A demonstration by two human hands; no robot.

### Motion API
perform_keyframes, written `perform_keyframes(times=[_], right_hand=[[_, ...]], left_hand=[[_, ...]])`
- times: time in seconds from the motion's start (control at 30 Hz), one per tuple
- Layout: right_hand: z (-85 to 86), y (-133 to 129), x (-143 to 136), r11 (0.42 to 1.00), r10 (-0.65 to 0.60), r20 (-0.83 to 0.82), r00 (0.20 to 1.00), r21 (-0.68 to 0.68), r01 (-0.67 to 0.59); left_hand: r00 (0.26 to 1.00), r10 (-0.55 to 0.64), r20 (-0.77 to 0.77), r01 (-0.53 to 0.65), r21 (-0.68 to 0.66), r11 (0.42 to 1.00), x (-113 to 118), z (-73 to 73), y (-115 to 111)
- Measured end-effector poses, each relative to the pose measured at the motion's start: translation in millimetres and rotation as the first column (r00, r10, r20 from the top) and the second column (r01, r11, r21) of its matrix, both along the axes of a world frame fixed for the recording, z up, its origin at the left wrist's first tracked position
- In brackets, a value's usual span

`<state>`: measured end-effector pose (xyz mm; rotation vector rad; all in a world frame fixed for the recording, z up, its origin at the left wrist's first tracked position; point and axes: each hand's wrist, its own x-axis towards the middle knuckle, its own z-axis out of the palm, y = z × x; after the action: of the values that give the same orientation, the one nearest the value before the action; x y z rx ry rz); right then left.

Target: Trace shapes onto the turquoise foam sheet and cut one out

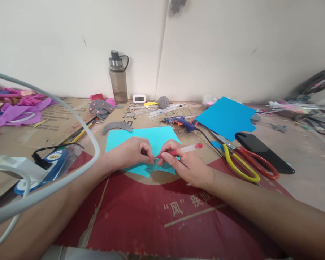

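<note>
The right hand (pixel 188 164) is pinching a pen (pixel 182 150) whose long axis is running up and right from the cyan sheet (pixel 148 142), tip meeting that sheet's near edge, where the left hand (pixel 134 151) is pressing with fingers closed together.

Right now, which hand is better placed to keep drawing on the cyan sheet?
Right. The right hand already grips the red-capped pen with its tip at the cyan sheet; the left hand pins the sheet beside it.
</note>
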<state>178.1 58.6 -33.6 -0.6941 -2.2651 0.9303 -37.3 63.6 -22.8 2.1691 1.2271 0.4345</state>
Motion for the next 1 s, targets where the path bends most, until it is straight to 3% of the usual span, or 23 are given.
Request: perform_keyframes(times=[0.13, 0.3, 0.47, 0.63, 0.73, 0.87, 1.0], right_hand=[[0.6, 0, 1, 0.999, 0.009, 0.024, 1.0, 0.035, -0.01], [1.1, 1, 1, 0.999, 0.014, 0.034, 0.999, 0.037, -0.015], [0.5, 3, 0, 0.997, 0.009, 0.025, 1.0, 0.077, -0.011], [0.0, 4, -1, 0.997, -0.004, 0.024, 1.0, 0.081, 0.002], [0.2, 4, -2, 0.998, -0.009, 0.03, 1.0, 0.058, 0.007], [0.0, 4, -2, 1.0, -0.004, 0.042, 0.999, 0.005, 0.004], [-1.0, 4, -3, 0.998, -0.014, 0.056, 0.998, -0.056, 0.017]], left_hand=[[0.999, -0.001, -0.053, 0.005, 0.07, 0.998, 0, 9.3, -4], [0.991, 0.061, -0.121, -0.031, 0.236, 0.971, 4, 33.3, -16], [0.968, 0.016, -0.25, 0.077, 0.357, 0.931, 14, 43.6, -39], [0.856, 0.029, -0.516, 0.295, 0.535, 0.792, 33, 30.3, -60], [0.783, -0.007, -0.622, 0.435, 0.539, 0.721, 44, 18.2, -68], [0.813, 0.099, -0.574, 0.381, 0.654, 0.654, 56, 4.1, -77], [0.792, 0.188, -0.581, 0.336, 0.671, 0.661, 65, -5.2, -88]])
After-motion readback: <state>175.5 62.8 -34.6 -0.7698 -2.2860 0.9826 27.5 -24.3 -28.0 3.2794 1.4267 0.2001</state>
